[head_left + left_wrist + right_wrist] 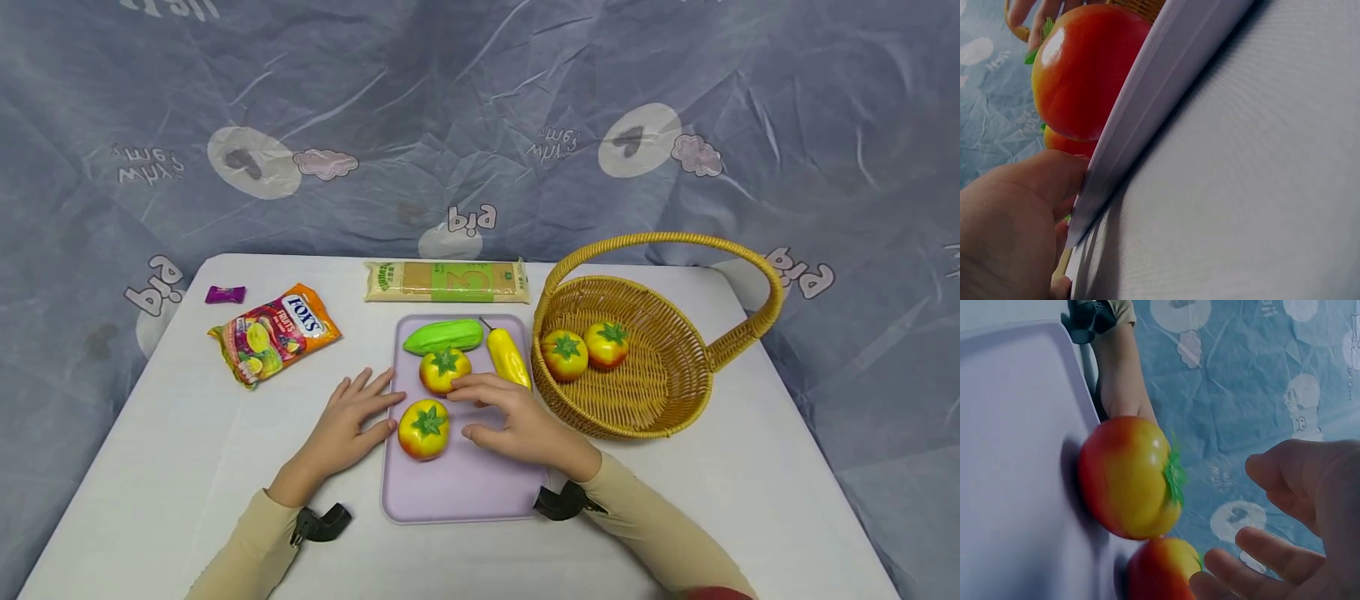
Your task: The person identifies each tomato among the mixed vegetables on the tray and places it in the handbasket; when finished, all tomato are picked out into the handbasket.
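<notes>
My left hand (348,423) rests at the left edge of a lilac tray (480,492), its fingers spread and fairly straight. Over the tray hovers my right hand (517,421), fingers apart and nothing between them. It is nearest two yellow-red toy tomatoes with green leaves: a front one (424,430) and a rear one (444,371). In the right wrist view a gap shows between those fingers and the front tomato (1129,478). A green ridged toy vegetable (444,336) and a yellow toy pepper (508,358) lie at the tray's far end.
A wicker basket (701,396) with a tall handle stands right of the tray, holding two similar tomatoes (585,350). Behind the tray lies a noodle packet (447,282). To the left are a Fox's candy bag (277,333) and a small purple candy (225,295).
</notes>
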`<state>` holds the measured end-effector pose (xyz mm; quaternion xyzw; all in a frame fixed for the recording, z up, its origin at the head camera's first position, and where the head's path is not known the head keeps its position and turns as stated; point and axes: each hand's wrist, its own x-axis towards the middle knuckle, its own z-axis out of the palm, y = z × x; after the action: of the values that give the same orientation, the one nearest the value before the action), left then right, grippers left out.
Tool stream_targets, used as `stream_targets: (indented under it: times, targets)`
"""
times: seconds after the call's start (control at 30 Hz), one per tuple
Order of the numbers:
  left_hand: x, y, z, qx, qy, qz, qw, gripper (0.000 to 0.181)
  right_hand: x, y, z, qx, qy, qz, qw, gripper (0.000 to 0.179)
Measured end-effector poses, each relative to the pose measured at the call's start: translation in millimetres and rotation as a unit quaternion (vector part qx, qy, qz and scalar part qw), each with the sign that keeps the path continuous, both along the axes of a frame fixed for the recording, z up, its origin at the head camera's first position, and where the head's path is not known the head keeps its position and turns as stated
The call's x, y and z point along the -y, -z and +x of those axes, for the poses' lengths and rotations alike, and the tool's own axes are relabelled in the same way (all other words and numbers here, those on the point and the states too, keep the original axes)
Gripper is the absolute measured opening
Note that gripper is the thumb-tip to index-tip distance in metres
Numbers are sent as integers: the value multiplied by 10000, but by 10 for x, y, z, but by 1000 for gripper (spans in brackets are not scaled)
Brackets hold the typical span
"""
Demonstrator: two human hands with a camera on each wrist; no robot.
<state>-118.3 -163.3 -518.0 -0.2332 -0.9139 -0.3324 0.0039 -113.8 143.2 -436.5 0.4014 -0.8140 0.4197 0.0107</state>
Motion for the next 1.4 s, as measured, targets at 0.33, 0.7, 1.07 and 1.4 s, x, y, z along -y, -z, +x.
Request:
stream_targets:
  times: [0.33,0.7,1.07,1.4]
  targets:
    - [-12,-1,3,-43,8,0,10000,41,264,99,22,181,-299,313,9989,40]
    - [-21,11,-11,-116,15,6,9999,42,283,230,59,133,-127,355,9992,38]
    - [-9,5,-13,-127,45,-9,9999,41,329,315,100,-122,63,406,9991,40]
    - [5,27,-8,-257,1,11,9997,40,439,342,193,449,43,669,9967,45]
